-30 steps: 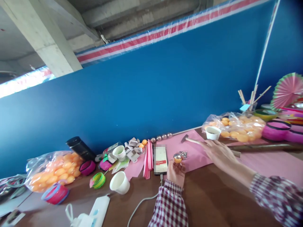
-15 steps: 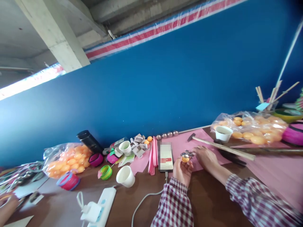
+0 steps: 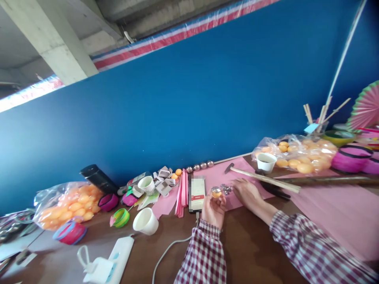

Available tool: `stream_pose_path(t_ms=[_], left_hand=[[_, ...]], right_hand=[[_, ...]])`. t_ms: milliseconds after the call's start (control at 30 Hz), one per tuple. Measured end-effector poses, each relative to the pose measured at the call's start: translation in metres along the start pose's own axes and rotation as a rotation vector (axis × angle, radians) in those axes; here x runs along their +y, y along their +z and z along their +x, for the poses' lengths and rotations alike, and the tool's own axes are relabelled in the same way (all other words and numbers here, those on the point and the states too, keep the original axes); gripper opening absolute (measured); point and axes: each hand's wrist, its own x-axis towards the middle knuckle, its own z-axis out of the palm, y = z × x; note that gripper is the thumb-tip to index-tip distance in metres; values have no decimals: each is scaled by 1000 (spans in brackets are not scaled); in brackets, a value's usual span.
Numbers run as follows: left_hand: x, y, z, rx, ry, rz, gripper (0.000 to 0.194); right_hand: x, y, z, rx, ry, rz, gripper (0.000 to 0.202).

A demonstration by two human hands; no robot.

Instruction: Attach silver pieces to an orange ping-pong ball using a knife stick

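Observation:
My left hand [image 3: 213, 211] holds an orange ball [image 3: 216, 193] whose upper part is covered with small silvery pieces. A pile of shiny silver pieces [image 3: 225, 189] lies on the pink paper [image 3: 242, 169] just right of the ball. Beside that pile my right hand [image 3: 245, 191] rests low over the paper, fingers extended toward the pieces, with nothing visible in it. Behind the hands, several silver-covered balls [image 3: 203, 166] stand in a row along the blue wall. A phone [image 3: 197, 193] lies left of my left hand.
A hammer [image 3: 260, 176] lies beyond my right hand, near a white cup [image 3: 266, 161] and a bag of orange balls [image 3: 304, 167]. To the left are a paper cup [image 3: 146, 221], a power strip [image 3: 122, 256], a black bottle [image 3: 99, 179] and another ball bag [image 3: 71, 207].
My right hand has moved away from the ball and down beside the silver pieces. The view has shifted right, and a person's hand at the far left has left the picture.

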Motion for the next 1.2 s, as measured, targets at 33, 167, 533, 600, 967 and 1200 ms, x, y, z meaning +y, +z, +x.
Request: stream_pose_path(t_ms=[33,167,533,600,967,1200], left_hand=[[1,0,0,14,14,-6,12],[2,-1,1,26,22,3,13],[5,0,1,11,66,19,11],[5,0,1,9,79,24,12],[7,0,1,-38,57,2,19],[6,-3,3,-72,84,18,22]], right_hand=[[1,-1,-1,18,-6,12,23],[-1,-7,-5,34,-1,31,21],[-15,-16,6,-46,77,121,20],[-11,-22,1,-44,52,135,22],[-21,-34,2,-163,42,191,28],[-29,-22,0,-145,-15,224,24]])
